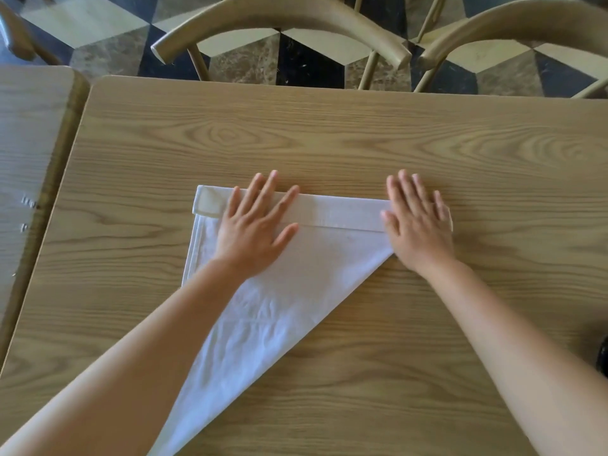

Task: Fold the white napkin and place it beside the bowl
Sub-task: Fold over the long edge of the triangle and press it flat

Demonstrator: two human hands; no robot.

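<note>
Nearby, wooden chairs (283, 24) beyond table (329, 133).

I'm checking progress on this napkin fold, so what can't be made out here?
Head view only:
- Bowl: not in view; a dark object is cut off by the right edge, unidentifiable.
- Napkin's near tip: cut off by the bottom edge.
- Its right corner: hidden under the right hand.
- Part of the folded band: under the left hand.

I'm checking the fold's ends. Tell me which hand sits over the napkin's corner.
The right hand: it lies flat over the right-hand corner of the napkin, hiding it. The left hand presses further in along the folded band, leaving the left corner uncovered.
</note>
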